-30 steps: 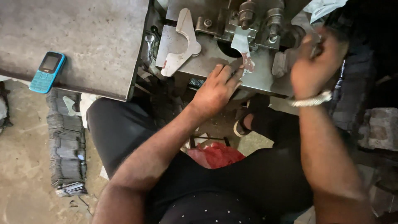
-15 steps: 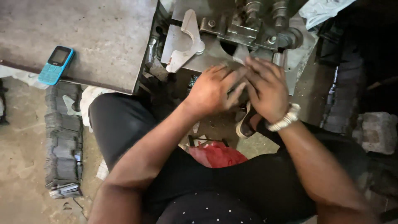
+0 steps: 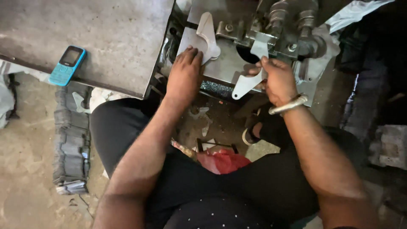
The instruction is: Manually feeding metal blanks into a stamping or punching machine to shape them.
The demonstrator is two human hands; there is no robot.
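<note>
Grimy press bed [image 3: 224, 70] at upper centre: our left hand [image 3: 184, 74] lies flat on a blank [image 3: 207, 34]; our right hand [image 3: 277, 80] pinches a cutout [image 3: 246, 85] — fingers best kept clear of the die [image 3: 288, 29].

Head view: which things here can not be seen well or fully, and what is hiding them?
- Machine, head view: its upper part is cut off by the top edge.
- Left hand: its palm covers whatever lies under it on the plate.
- Flat metal piece: its far end is hidden by the right hand.
- Blue phone: screen too small to read.
- Right side: too dark to tell.
</note>
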